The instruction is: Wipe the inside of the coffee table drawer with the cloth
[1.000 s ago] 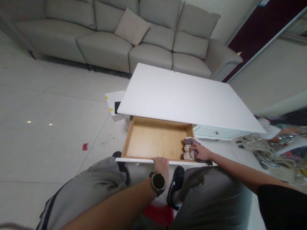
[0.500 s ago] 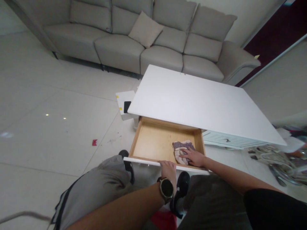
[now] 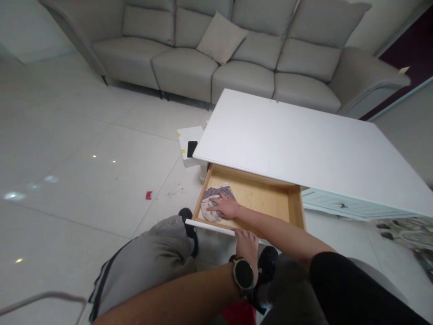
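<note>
Fingers (image 3: 215, 209) of the right hand (image 3: 227, 207) lie spread flat on the cloth (image 3: 210, 202) in the near-left corner of the drawer (image 3: 270, 198), left hand (image 3: 246, 241) seemingly gripping its front; even pressure should stop bunching.

No text can be read. The round black wristwatch (image 3: 242, 274), just on the near side of the open light-wood drawer (image 3: 267, 198), has a dark, blank face. The small yellow stickers (image 3: 179, 134) on the flat white box (image 3: 185, 139) past the drawer's left corner are too small to read.

The right hand (image 3: 226, 206) hides part of the cloth (image 3: 209, 213), the table (image 3: 304, 144) the drawer (image 3: 267, 198)'s back.
</note>
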Tool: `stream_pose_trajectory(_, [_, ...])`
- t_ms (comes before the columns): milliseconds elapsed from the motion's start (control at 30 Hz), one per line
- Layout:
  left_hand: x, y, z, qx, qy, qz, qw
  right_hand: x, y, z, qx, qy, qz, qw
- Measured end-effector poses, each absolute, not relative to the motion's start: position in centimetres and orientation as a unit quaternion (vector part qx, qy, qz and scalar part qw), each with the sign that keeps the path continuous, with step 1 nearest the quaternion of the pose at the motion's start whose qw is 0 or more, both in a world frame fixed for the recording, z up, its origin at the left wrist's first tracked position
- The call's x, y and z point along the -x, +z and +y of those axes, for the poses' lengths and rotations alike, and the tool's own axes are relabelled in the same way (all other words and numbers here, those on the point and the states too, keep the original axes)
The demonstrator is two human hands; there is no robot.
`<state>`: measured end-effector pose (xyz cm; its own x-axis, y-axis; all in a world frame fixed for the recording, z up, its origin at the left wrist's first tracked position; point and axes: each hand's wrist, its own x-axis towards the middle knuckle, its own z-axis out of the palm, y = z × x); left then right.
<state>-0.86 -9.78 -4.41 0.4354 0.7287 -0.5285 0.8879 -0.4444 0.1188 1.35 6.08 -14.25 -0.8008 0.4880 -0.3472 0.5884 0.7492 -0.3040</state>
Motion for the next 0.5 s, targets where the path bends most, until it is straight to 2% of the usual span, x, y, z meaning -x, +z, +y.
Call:
stream_pose_trajectory(167, [1.2,-4.1,-10.0,-0.827,-0.199,0.492,0.184,2.3,-14.1,9.0,-0.315,-0.182,0.924,0.12])
stream_pose_trajectory(333, [0.9,-4.9,-10.1,-0.805,-0.166,0.523,0.225,-2.1,-14.0,12.5,-0.516,-0.164,0.835,0.102])
stream_pose_trajectory(500, [0.7,-5.8,-10.0,-0.794,-0.14,0.534,0.255,-9.7,-14.9,12.7,-0.476,-0.166,0.857,0.109])
